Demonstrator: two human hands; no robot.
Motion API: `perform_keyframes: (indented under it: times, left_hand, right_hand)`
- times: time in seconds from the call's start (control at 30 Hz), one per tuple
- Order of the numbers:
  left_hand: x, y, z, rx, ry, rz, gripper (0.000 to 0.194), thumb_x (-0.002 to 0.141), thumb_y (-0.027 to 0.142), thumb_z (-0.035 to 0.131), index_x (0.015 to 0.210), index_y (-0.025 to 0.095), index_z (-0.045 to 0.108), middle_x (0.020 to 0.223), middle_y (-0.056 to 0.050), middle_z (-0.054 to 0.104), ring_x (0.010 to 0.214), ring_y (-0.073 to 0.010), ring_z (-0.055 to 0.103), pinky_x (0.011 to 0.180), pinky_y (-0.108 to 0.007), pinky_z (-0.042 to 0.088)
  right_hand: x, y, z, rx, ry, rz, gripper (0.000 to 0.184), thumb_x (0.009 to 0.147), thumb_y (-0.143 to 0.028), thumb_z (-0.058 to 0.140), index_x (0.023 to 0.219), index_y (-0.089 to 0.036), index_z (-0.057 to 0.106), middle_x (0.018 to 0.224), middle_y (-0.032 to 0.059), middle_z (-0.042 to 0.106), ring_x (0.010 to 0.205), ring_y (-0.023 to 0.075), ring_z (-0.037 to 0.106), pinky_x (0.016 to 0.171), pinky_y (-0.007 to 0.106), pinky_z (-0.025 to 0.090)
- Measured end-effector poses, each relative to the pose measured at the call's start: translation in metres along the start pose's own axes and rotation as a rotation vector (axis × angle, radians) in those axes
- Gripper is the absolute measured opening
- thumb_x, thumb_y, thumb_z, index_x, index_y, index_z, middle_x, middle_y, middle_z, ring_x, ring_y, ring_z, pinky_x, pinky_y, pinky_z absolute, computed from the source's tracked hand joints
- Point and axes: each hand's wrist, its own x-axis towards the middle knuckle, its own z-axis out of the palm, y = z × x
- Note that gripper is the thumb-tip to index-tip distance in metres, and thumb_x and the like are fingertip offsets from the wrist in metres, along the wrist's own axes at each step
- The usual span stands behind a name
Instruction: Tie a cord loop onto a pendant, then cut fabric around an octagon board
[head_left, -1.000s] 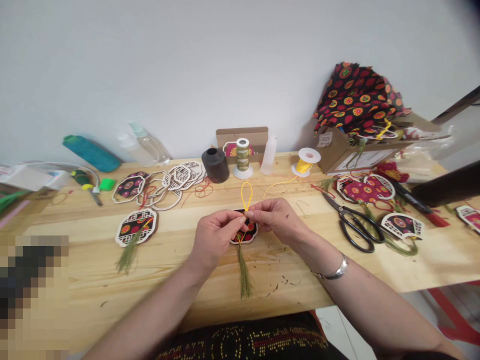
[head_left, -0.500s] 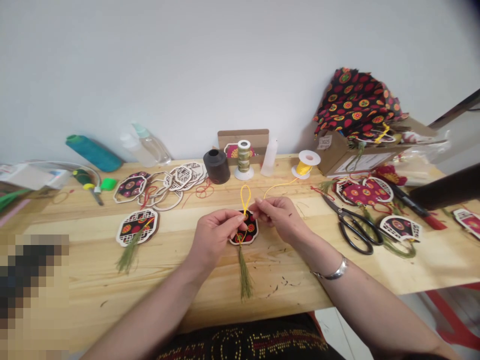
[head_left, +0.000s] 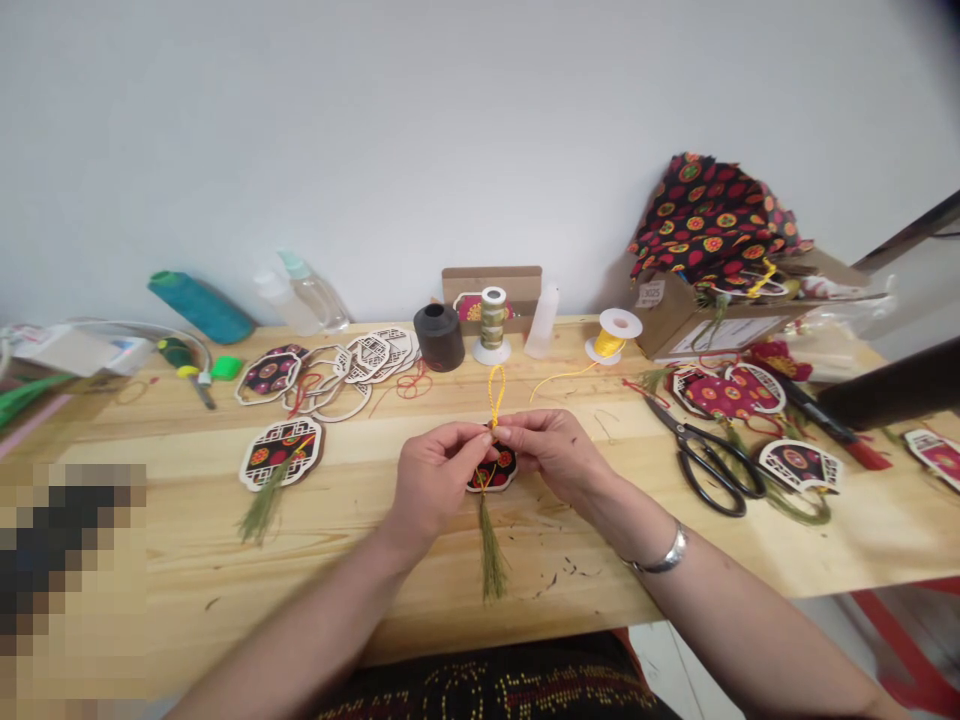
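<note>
A small fan-shaped ornament (head_left: 498,472) with dark flowered cloth lies on the wooden table (head_left: 375,560), a green tassel (head_left: 491,550) trailing toward me. A yellow cord loop (head_left: 496,392) rises from its top. My left hand (head_left: 435,485) pinches the cord at the ornament's top edge. My right hand (head_left: 551,450) meets it fingertip to fingertip, pinching the same cord. A silver bracelet (head_left: 664,556) circles my right wrist.
Black scissors (head_left: 709,465) lie to the right among finished ornaments (head_left: 799,465). A yellow cord spool (head_left: 613,333), a green-gold spool (head_left: 492,325), a black spool (head_left: 439,337) and bottles stand at the back. Wooden frames (head_left: 352,365) and another ornament (head_left: 281,452) lie left. A cardboard box (head_left: 697,305) holds patterned cloth.
My right hand drew slightly away from the left, then closed back onto the cord's base. The yellow loop has grown narrower and shorter. The view shifted a little.
</note>
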Motion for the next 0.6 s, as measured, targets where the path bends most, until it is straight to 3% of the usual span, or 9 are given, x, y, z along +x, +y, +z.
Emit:
perform_keyframes:
  times: [0.33,0.6]
  left_hand:
    - [-0.002,-0.009,0.003,0.092,0.011,0.113,0.011,0.076,0.024,0.065,0.073,0.018,0.074,0.066,0.001,0.074,0.06,-0.0112,0.066,0.06,-0.019,0.055]
    - [-0.006,-0.012,0.003,0.179,-0.02,0.271,0.013,0.08,0.02,0.062,0.081,0.018,0.074,0.074,-0.001,0.075,0.066,-0.0117,0.067,0.066,-0.021,0.055]
  right_hand:
    - [0.0,0.003,0.003,0.057,-0.012,-0.028,0.022,0.055,-0.028,0.085,0.066,-0.013,0.074,0.058,0.0022,0.069,0.052,0.0099,0.062,0.052,0.021,0.049]
    - [-0.002,-0.004,0.001,-0.021,-0.004,-0.081,0.023,0.056,-0.031,0.084,0.058,-0.014,0.069,0.054,0.0001,0.066,0.047,0.0073,0.054,0.049,0.021,0.043]
